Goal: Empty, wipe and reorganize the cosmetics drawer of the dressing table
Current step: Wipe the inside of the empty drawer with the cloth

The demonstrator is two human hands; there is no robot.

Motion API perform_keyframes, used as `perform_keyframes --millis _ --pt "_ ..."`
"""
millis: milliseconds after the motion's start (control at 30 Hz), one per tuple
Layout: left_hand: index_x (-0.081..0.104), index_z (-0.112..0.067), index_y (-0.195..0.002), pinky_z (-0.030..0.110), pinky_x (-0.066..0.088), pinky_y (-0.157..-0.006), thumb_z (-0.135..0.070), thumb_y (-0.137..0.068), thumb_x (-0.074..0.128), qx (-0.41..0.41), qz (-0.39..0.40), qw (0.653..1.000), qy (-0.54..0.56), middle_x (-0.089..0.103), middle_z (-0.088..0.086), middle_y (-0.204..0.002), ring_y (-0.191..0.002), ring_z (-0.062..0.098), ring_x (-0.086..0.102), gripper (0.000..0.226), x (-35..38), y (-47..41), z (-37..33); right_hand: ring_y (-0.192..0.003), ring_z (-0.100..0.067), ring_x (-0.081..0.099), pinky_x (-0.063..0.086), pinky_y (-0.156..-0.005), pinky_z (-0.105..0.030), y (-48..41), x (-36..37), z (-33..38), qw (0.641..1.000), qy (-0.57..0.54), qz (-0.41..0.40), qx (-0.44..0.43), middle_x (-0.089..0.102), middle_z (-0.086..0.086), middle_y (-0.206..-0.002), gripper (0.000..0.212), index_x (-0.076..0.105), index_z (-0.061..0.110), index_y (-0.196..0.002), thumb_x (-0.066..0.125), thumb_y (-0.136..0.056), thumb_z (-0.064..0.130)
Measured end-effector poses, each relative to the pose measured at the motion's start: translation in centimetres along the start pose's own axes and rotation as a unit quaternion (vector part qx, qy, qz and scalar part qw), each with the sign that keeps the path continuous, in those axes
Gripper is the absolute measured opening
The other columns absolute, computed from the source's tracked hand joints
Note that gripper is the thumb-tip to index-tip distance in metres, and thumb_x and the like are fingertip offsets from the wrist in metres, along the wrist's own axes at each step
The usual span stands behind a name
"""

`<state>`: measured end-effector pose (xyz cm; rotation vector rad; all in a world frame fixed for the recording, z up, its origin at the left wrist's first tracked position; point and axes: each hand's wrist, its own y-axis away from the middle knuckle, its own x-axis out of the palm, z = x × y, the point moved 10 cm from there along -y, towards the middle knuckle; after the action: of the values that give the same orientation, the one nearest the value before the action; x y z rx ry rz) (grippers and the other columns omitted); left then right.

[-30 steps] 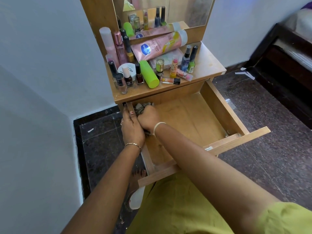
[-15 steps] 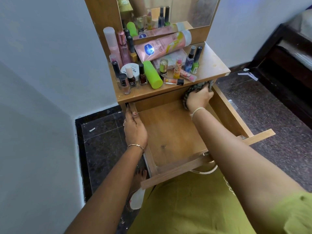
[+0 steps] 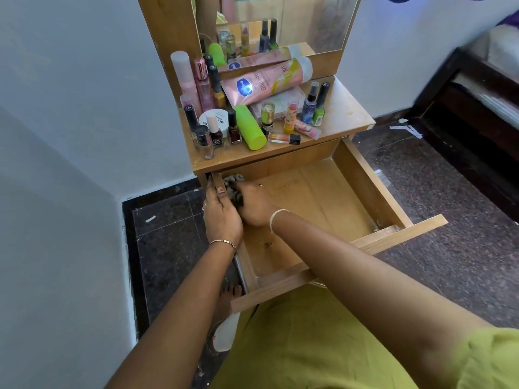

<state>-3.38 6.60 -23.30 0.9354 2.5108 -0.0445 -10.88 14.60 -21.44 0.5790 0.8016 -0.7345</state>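
Head view: the longest legible label is on the pink tube (image 3: 266,82), lying up and to the right of the grip on the worktop (image 3: 345,108). Its side reads "Gluta-Hy…" next to a blue oval logo whose word is too blurred to make out. Straight above the grip, a white jar (image 3: 217,117) has "NAIL" printed on its lid, and the rest of the print is cut off by nail polish bottles (image 3: 216,130) standing in front of it. A green bottle (image 3: 250,127) lies on its side just right of them, with no writing visible.

The right hand (image 3: 254,206) has its fingers curled tightly round a crumpled dark cloth (image 3: 234,189). The cloth bulges out of the grip on the far-left side and presses into the far left corner of the open drawer (image 3: 317,197). The drawer's bare wooden floor stretches to the right of the grip and back towards the person.

The left hand (image 3: 222,211) touches the right hand's left side. It rests on the drawer's left wall with straight fingers and holds nothing.
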Motion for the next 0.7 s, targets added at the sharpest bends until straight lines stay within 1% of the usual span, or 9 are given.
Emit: perform_keyframes --millis 67,167,267,333,400,500,533,600,700 --pt "0.031 -0.028 -0.144 0.041 0.036 -0.101 -0.034 -0.102 0.025 -0.001 -0.002 1.0 0.002 0.045 0.009 -0.142 -0.126 0.03 0.045 0.043 0.0 0.0 0.1 -0.117 -0.034 0.053 0.043 -0.099 -0.039 -0.3 0.5 0.7 0.998 0.04 0.022 -0.03 0.056 -0.018 -0.127 0.041 0.051 0.007 -0.127 0.057 -0.087 0.015" --pt "0.031 -0.028 -0.144 0.039 0.035 -0.1 -0.034 -0.102 0.025 -0.001 -0.001 1.0 0.008 0.045 0.01 -0.141 -0.126 0.031 0.044 0.043 0.0 -0.1 0.1 -0.121 -0.033 0.049 0.039 -0.101 -0.037 -0.4 0.3 0.8 0.995 0.072 0.056 -0.051 0.052 -0.019 -0.132 0.048 0.047 0.004 -0.131 0.059 -0.086 0.012" --pt "0.032 -0.027 -0.143 0.039 0.035 -0.101 -0.034 -0.102 0.025 0.003 0.001 1.0 0.004 0.045 0.01 -0.141 -0.127 0.03 0.044 0.043 0.1 -0.1 -0.1 -0.117 -0.032 0.052 0.045 -0.096 -0.036 0.3 0.4 0.8 0.987 0.108 0.103 -0.061 0.054 -0.017 -0.128 0.048 0.047 0.007 -0.129 0.061 -0.082 0.009" --pt "0.033 -0.025 -0.143 0.039 0.035 -0.1 -0.034 -0.102 0.025 0.003 -0.002 1.0 0.002 0.046 0.01 -0.14 -0.126 0.03 0.045 0.043 0.0 0.0 -0.2 -0.115 -0.03 0.054 0.047 -0.092 -0.034 1.5 0.9 0.7 0.982 0.108 0.146 -0.055 0.057 -0.015 -0.126 0.05 0.05 0.008 -0.127 0.063 -0.079 0.009" --pt "0.034 -0.025 -0.142 0.04 0.036 -0.1 -0.035 -0.102 0.024 -0.001 -0.004 1.0 -0.001 0.046 0.009 -0.139 -0.125 0.03 0.045 0.042 -0.1 -0.1 -0.1 -0.107 -0.027 0.059 0.051 -0.088 -0.034 3.3 1.5 0.0 0.973 0.09 0.208 -0.033 0.062 -0.011 -0.118 0.051 0.056 0.009 -0.123 0.072 -0.074 0.012" --pt "0.034 -0.027 -0.142 0.042 0.037 -0.099 -0.036 -0.102 0.024 -0.002 -0.008 1.0 -0.006 0.047 0.008 -0.139 -0.124 0.03 0.046 0.042 -0.2 0.1 -0.1 -0.09 -0.022 0.061 0.055 -0.078 -0.036 6.4 2.6 -1.4 0.955 0.074 0.287 -0.007 0.065 -0.005 -0.102 0.047 0.061 0.015 -0.107 0.083 -0.066 0.02" --pt "0.034 -0.028 -0.141 0.042 0.037 -0.098 -0.036 -0.102 0.024 0.001 -0.01 1.0 -0.006 0.047 0.008 -0.138 -0.124 0.03 0.046 0.042 -0.2 0.2 -0.2 -0.087 -0.022 0.06 0.053 -0.074 -0.034 7.0 2.7 -1.6 0.955 0.069 0.287 -0.008 0.065 -0.004 -0.099 0.045 0.061 0.016 -0.104 0.083 -0.065 0.021" --pt "0.034 -0.027 -0.141 0.041 0.037 -0.099 -0.035 -0.102 0.024 0.005 -0.013 1.0 -0.006 0.047 0.009 -0.138 -0.124 0.03 0.046 0.042 -0.2 0.3 -0.2 -0.086 -0.023 0.06 0.051 -0.072 -0.033 7.5 2.3 -1.5 0.964 0.066 0.258 -0.023 0.065 -0.006 -0.098 0.044 0.062 0.014 -0.104 0.083 -0.066 0.021" --pt "0.035 -0.025 -0.141 0.041 0.037 -0.098 -0.035 -0.102 0.023 0.002 -0.011 1.0 -0.012 0.047 0.01 -0.138 -0.124 0.03 0.046 0.042 -0.2 0.2 -0.2 -0.094 -0.022 0.06 0.05 -0.079 -0.03 7.6 1.8 -1.0 0.973 0.071 0.216 -0.048 0.065 -0.006 -0.108 0.047 0.065 0.012 -0.113 0.08 -0.07 0.019"
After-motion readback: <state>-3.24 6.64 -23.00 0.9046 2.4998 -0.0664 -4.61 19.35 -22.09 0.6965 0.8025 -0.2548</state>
